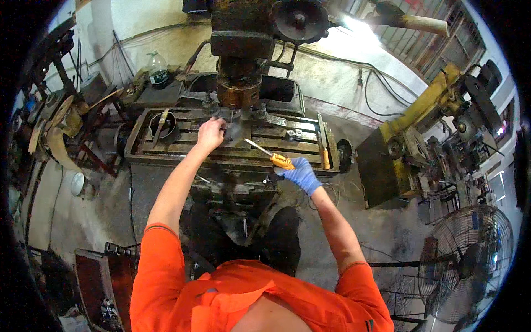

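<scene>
My bare left hand (211, 133) is at the middle of the slotted machine table (193, 145), just below the machine's spindle head (239, 88). Its fingers are curled in against a dark part there, and what they grip is hidden. To the right, my right hand (301, 176), in a blue glove, is closed round the handle of a yellow-handled tool (282, 161) with a narrow metal shaft, like a screwdriver or a slim file. Its tip points up and left, toward the work area near my left hand.
On the table's left stands a round pot (162, 126) with a brush-like tool across it. Small metal blocks (294, 134) and a long yellow-handled file (324, 149) lie on its right. A bottle (157, 72) stands behind; a large fan (466, 264) is at lower right.
</scene>
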`<state>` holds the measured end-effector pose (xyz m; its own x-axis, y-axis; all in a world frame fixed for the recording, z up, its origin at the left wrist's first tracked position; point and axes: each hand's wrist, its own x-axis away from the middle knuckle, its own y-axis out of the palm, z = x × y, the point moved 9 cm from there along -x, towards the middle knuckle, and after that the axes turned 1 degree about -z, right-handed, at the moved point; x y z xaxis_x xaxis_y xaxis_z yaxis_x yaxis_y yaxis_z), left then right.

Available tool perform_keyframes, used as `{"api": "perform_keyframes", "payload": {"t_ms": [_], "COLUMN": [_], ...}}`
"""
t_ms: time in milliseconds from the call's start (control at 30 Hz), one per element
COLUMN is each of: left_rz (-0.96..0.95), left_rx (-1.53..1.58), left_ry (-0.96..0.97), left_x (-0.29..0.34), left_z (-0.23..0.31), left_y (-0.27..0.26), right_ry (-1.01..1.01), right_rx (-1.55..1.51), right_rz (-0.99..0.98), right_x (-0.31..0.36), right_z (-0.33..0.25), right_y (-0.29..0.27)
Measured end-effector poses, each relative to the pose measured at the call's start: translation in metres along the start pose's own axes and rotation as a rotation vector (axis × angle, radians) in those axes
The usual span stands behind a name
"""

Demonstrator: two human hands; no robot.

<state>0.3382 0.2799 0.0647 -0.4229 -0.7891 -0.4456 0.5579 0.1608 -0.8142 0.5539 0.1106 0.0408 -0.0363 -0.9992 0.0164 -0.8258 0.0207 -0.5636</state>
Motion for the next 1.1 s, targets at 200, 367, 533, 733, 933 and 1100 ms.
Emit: {"api": "perform_keyframes", "payload": {"t_ms": [200, 367, 533, 733, 933, 1100], "left_rz": [-0.005, 0.007, 0.016, 0.066, 0.052, 0.058], "left_rx": [-0.078, -0.043, -0.041, -0.090, -0.127, -0.137], "left_ry": [-0.006, -0.023, 0.000, -0.204, -0.320, -0.340], "left_x": [0.002, -0.004, -0.024, -0.028, -0.034, -0.033], "left_z": [0.005, 0.006, 0.017, 0.010, -0.008, -0.019], "left_y": [-0.003, 0.005, 0.025, 0.028, 0.029, 0.022], "right_ry": [0.173, 0.275, 0.267, 0.277, -0.191, -1.082], "right_rx": [0.006, 0.268, 0.156, 0.020, 0.071, -0.407], "right_rz": [0.058, 0.065, 0.026, 0.232, 0.572, 0.657], "right_x": [-0.008, 0.015, 0.049, 0.085, 0.074, 0.078], "right_z": [0.072, 0.079, 0.093, 0.093, -0.094, -0.287], "right_y": [0.046, 0.040, 0.019, -0.055, -0.196, -0.311]}}
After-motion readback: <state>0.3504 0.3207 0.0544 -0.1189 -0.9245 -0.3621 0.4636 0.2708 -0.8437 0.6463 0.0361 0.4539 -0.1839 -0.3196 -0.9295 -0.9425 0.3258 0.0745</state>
